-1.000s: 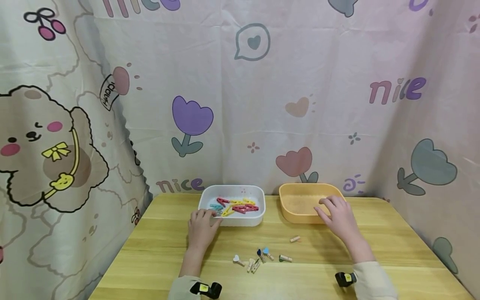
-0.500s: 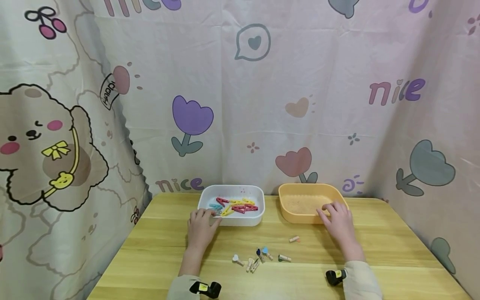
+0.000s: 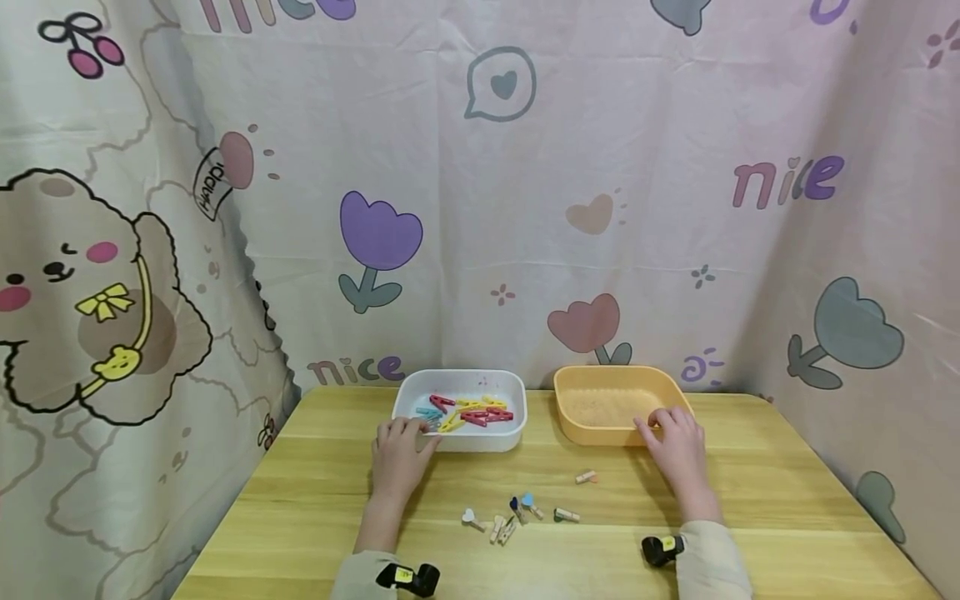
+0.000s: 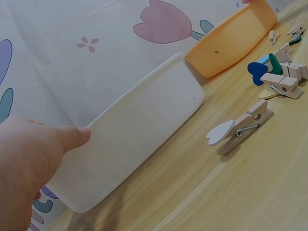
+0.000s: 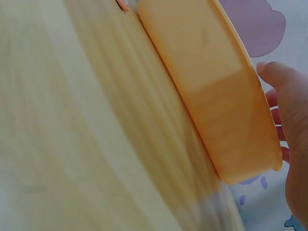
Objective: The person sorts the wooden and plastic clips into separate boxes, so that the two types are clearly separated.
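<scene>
My left hand (image 3: 399,458) holds the front left corner of a white plastic bin (image 3: 480,442), its thumb at the rim and fingers over the edge. Inside the bin lie several red, yellow and blue plastic clothespins (image 3: 487,415). At the front right of an orange plastic bin (image 3: 600,435), my right hand (image 3: 678,450) grips the rim. The right wrist view has the thumb (image 5: 274,72) at that rim, with the fingers on its far side. Several small wooden clothespins, one with a white heart (image 4: 220,133), lie on the table in front of the bins.
Both bins stand side by side near the back edge of the wooden table (image 3: 600,567), a gap between them. One wooden clothespin (image 3: 586,477) lies apart, close in front of the orange bin. A printed curtain (image 3: 480,208) hangs behind the table and along its sides.
My right hand has come down and slightly left from over the orange bin to its front rim, fingers drawing closer together. The left hand has stayed at the white bin.
</scene>
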